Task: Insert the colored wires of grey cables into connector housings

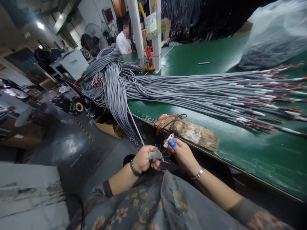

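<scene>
My left hand (145,158) is closed around the end of a grey cable (136,129). Thin coloured wires (157,147), red, green and pink among them, fan out from the grip. A grey wrap (155,155) covers one of its fingers. Just to the right, my right hand (183,155) pinches a small pale pink tool with a round hole (168,140), its exact kind unclear. Blue covering (172,143) sits on the right thumb. The tool is close to the wires; whether it touches any of them, I cannot tell.
A large bundle of grey cables (115,80) lies along the green table (240,153), stripped ends at the right. Near the edge is a worn wooden block (192,131) with wires. A plastic bag (275,35) stands behind. A person (123,40) sits beyond the white post (136,32).
</scene>
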Motion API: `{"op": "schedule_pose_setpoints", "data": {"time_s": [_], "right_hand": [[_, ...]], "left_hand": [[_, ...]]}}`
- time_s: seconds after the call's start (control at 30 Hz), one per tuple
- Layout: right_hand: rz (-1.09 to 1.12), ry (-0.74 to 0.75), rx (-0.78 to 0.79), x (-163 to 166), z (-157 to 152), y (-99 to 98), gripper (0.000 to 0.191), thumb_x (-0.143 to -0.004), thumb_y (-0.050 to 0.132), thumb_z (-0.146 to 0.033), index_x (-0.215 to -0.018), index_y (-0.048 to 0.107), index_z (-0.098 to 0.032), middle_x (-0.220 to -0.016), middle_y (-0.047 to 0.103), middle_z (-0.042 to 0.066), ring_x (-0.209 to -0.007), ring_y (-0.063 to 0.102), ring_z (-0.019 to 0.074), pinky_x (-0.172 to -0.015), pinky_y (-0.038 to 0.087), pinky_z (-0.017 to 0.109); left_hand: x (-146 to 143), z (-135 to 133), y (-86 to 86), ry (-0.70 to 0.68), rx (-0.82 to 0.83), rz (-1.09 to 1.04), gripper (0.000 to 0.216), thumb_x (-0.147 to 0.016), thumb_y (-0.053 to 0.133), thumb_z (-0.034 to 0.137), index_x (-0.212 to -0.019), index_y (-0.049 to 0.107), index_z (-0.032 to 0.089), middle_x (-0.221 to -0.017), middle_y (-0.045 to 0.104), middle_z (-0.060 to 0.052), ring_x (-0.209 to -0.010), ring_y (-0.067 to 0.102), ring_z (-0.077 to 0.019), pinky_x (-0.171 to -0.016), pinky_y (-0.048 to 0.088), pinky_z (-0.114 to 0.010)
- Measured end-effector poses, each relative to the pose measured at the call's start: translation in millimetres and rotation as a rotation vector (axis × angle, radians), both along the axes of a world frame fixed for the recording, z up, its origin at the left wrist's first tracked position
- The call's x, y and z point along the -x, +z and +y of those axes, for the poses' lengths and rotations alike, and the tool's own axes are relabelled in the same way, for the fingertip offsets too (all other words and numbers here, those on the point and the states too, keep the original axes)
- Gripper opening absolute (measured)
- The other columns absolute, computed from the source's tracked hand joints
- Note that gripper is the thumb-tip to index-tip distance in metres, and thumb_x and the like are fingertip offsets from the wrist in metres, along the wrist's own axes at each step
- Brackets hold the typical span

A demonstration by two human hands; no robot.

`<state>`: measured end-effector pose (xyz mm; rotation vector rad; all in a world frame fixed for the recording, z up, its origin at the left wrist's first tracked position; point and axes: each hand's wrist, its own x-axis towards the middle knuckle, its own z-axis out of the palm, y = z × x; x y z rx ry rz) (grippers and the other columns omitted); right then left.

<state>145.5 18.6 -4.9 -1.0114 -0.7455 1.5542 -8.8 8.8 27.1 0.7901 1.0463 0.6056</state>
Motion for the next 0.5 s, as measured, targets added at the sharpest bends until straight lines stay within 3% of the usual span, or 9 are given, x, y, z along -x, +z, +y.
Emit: {"op": "schedule_pose_setpoints", "data": {"time_s": [0.07,0.23,0.4,0.5], "right_hand": [[-0.038,-0.069,-0.014,1.6,-1.2,-2.3,0.053,-0.059,0.071,-0.071,-0.060,0.059,-0.019,-0.048,0.046,-0.004,-0.047,0.035,0.0095,-0.047,0.034,0.025],[0.066,0.068,0.037,-2.2,0.7,1.8,0.052,-0.058,0.071,-0.071,-0.066,0.060,-0.021,-0.053,0.048,-0.004,-0.049,0.039,0.0114,-0.048,0.036,0.026],[-0.143,-0.091,-0.087,-5.0,0.7,0.6,0.054,-0.065,0.065,-0.072,-0.055,0.056,-0.020,-0.048,0.047,-0.003,-0.049,0.040,0.0112,-0.051,0.036,0.027],[0.041,0.041,0.009,-2.5,1.6,-1.7,0.055,-0.064,0.062,-0.076,-0.060,0.061,-0.021,-0.052,0.051,-0.002,-0.049,0.043,0.0120,-0.049,0.039,0.027]], "left_hand": [[-0.7,2.2,0.4,-0.011,0.014,0.001,0.039,-0.048,0.078,0.045,-0.054,0.054,0.014,-0.038,0.053,0.001,-0.027,0.042,-0.0075,-0.029,0.028,-0.018],[-5.2,4.5,1.4,-0.042,0.035,-0.003,0.038,-0.047,0.078,0.043,-0.054,0.055,0.014,-0.038,0.053,0.001,-0.027,0.042,-0.0073,-0.029,0.028,-0.017],[-7.8,5.1,2.6,-0.047,0.043,-0.008,0.038,-0.047,0.077,0.043,-0.054,0.055,0.014,-0.038,0.052,0.001,-0.028,0.042,-0.0072,-0.030,0.028,-0.017],[-8.6,4.9,0.8,-0.044,0.046,0.011,0.036,-0.047,0.076,0.042,-0.054,0.054,0.015,-0.038,0.052,0.001,-0.028,0.042,-0.0072,-0.030,0.029,-0.017]]}}
